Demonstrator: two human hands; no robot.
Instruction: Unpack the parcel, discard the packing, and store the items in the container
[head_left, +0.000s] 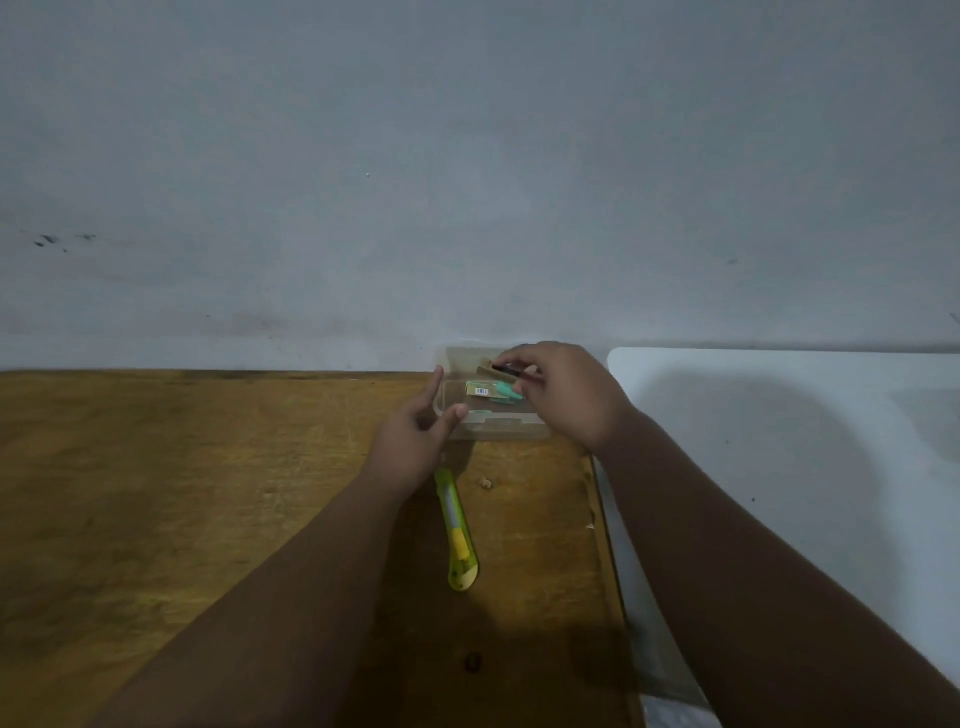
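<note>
Clear container (493, 428): centre of frame, on wooden table (156, 493) at the wall; teal packaged item (493, 391) inside.
Right hand (566, 395): fingertips pinch thin black item (506, 370) over the container.
Left hand (410, 447): loosely spread, holding nothing, thumb at the container's left corner.
Yellow-green cutter (458, 530): below centre.

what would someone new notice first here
Both hands meet at a small clear box at the far edge of the wooden table, by the wall: the right hand pinches a thin black stick over it, the left hand rests open against its left side. Nearer, a yellow-green cutter lies on the wood.
</note>
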